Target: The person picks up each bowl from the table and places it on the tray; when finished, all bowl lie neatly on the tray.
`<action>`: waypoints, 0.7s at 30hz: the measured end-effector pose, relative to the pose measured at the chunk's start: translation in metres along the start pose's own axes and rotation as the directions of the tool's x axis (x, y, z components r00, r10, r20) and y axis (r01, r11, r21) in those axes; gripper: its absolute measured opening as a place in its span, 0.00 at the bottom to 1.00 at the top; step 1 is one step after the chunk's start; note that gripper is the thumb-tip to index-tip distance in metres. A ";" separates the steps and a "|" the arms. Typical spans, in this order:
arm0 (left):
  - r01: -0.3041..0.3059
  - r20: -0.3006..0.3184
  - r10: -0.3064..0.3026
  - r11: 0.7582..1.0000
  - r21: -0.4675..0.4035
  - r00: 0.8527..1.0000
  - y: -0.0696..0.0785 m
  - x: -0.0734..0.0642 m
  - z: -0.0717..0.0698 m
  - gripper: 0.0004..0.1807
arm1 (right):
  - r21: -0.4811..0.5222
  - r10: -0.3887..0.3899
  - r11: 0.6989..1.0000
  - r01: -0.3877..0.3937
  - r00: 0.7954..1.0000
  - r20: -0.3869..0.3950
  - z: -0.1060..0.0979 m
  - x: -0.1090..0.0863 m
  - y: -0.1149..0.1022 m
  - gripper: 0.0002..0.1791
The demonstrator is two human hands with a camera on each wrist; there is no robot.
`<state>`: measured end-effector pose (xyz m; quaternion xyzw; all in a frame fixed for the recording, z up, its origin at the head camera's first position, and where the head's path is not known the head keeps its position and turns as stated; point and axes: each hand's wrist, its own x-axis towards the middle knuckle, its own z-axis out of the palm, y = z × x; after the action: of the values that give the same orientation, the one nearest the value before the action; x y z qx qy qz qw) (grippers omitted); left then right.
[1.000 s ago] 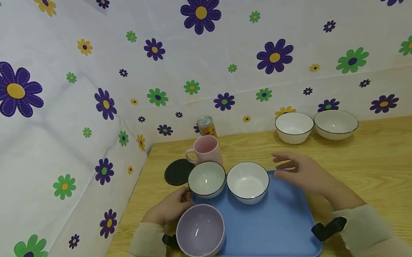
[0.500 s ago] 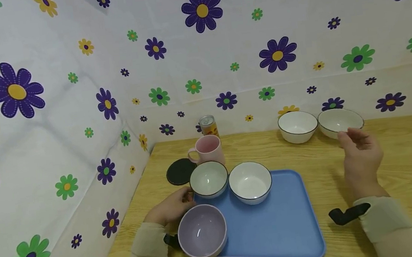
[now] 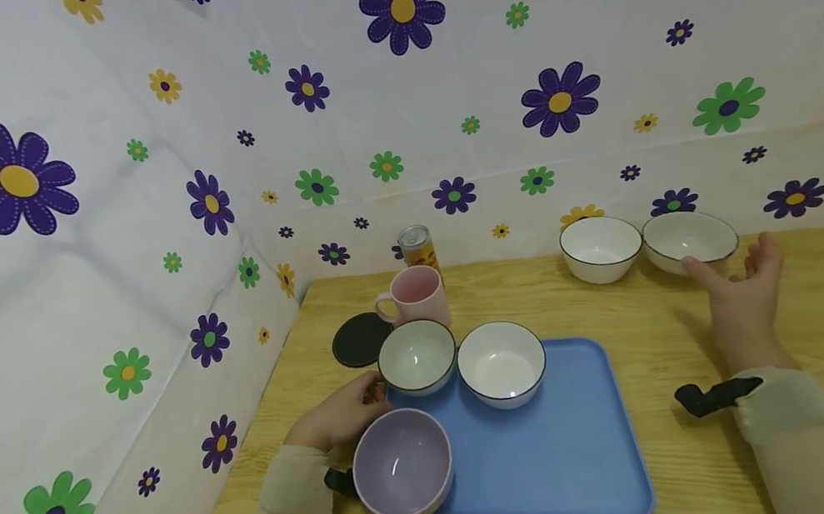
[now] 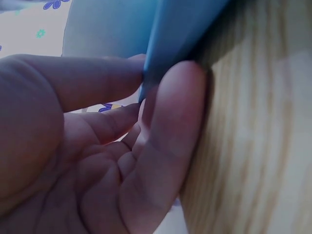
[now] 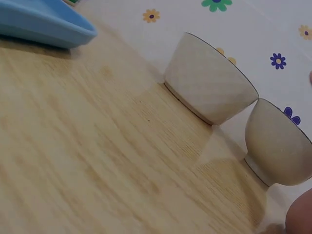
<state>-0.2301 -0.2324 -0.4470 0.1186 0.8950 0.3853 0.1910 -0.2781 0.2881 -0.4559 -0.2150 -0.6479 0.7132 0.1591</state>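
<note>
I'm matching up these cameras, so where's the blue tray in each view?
Head: blue tray at lower centre.
Left wrist: top centre, its edge held by the left hand.
Right wrist: upper left corner.
Shared landmark: the wood-grain table.

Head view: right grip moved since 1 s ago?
Yes, rightward against the blue tray: the right grip was at its far right corner, now just in front of the rightmost white bowl.
</note>
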 end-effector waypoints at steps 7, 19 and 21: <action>0.022 0.000 -0.022 1.000 0.007 1.000 0.000 0.002 0.000 0.23 | -0.172 0.052 0.984 -0.037 0.995 0.081 0.004 0.016 0.002 0.64; 0.013 0.011 -0.013 1.000 0.004 1.000 -0.007 0.005 0.000 0.22 | -0.273 0.080 0.960 -0.066 0.996 0.042 0.014 0.029 0.002 0.72; 0.013 0.008 -0.013 1.000 0.012 1.000 -0.007 0.005 -0.001 0.21 | -0.298 0.098 0.951 -0.081 0.994 0.042 0.014 0.031 0.000 0.73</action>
<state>-0.2353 -0.2355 -0.4528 0.1154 0.8971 0.3784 0.1965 -0.3121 0.2921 -0.4586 -0.2455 -0.7410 0.6206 0.0743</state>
